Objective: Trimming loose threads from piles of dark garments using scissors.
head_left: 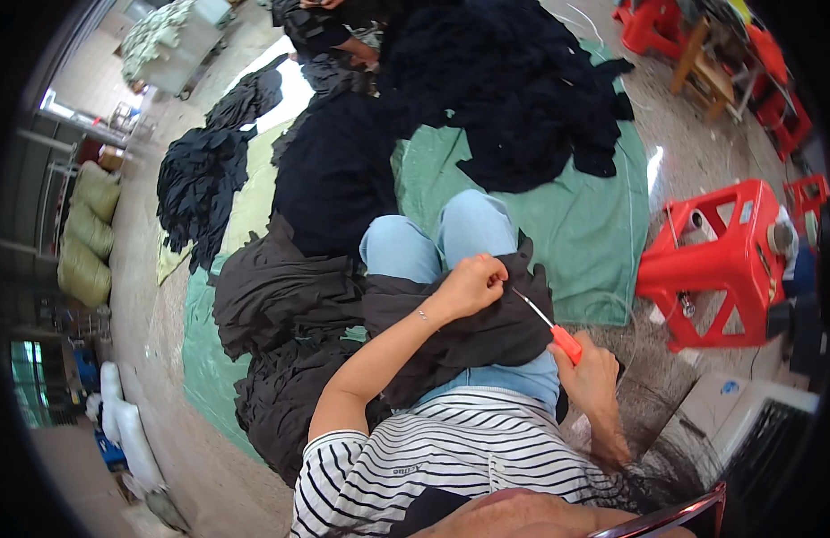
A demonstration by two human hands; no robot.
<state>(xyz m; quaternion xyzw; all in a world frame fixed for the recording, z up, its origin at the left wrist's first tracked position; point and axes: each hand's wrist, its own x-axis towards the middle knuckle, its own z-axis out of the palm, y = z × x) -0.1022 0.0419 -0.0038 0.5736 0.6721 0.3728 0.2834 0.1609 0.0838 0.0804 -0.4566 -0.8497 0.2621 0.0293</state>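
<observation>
A dark brown-grey cloth (433, 327) lies bunched across my lap, over the light blue jeans (476, 222). Above its right part is my left hand (473, 285), its fingers curled closed; whatever they pinch is too small to make out. My right hand (590, 377) grips a tool with a red handle (566, 343) and a thin, pointed metal shaft. That metal tip points up and left over the cloth, just right of my left fingers and apart from them. From this view I cannot tell the tool's exact kind.
Heaps of dark grey cloth (280, 296) lie by my left side. Black cloth piles (514, 81) cover much of the green sheet (576, 242) ahead, where another person's hand (357, 51) shows. A red plastic stool (715, 260) stands at right, and stuffed sacks (88, 233) at far left.
</observation>
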